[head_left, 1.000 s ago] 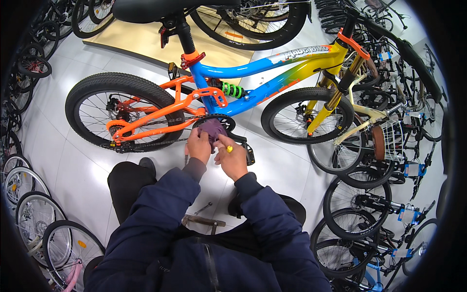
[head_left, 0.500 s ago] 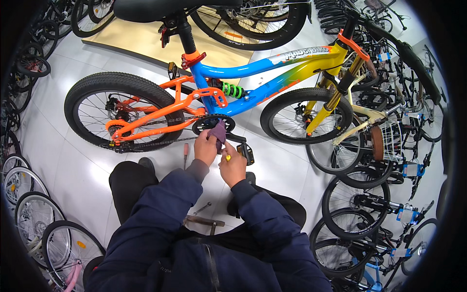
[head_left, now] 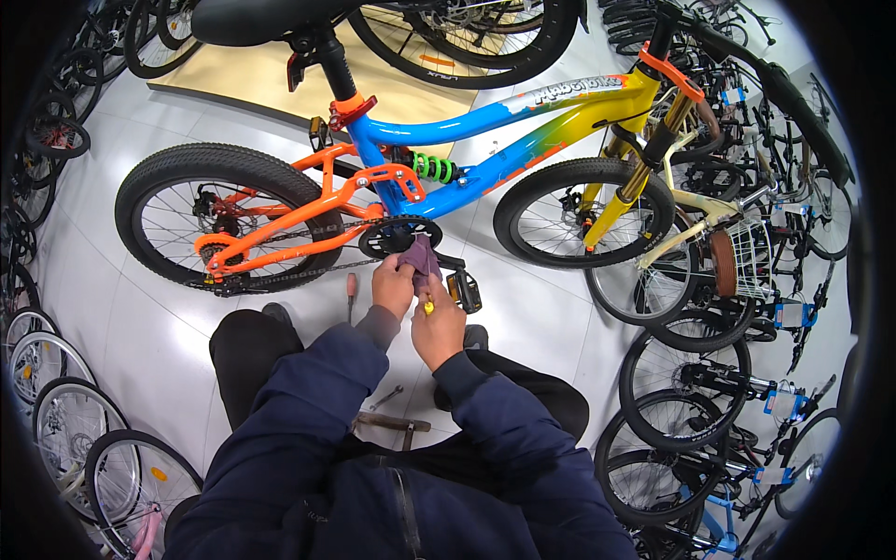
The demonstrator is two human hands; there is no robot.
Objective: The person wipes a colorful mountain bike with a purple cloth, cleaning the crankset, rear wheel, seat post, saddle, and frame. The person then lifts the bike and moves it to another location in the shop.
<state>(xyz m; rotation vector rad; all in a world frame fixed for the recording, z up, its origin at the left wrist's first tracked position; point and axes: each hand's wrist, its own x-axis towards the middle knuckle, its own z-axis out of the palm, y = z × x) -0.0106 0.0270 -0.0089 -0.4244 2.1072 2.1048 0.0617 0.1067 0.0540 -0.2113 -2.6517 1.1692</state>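
Two hands (head_left: 392, 287) (head_left: 441, 329) hold purple cloth (head_left: 423, 256), yellow object (head_left: 428, 307) (basket (head_left: 749, 264): contents unclear).

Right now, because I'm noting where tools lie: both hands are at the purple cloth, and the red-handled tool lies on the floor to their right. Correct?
No, wrong side: the head view shows the red-handled tool on the floor to their left. The left hand and right hand are indeed at the purple cloth.
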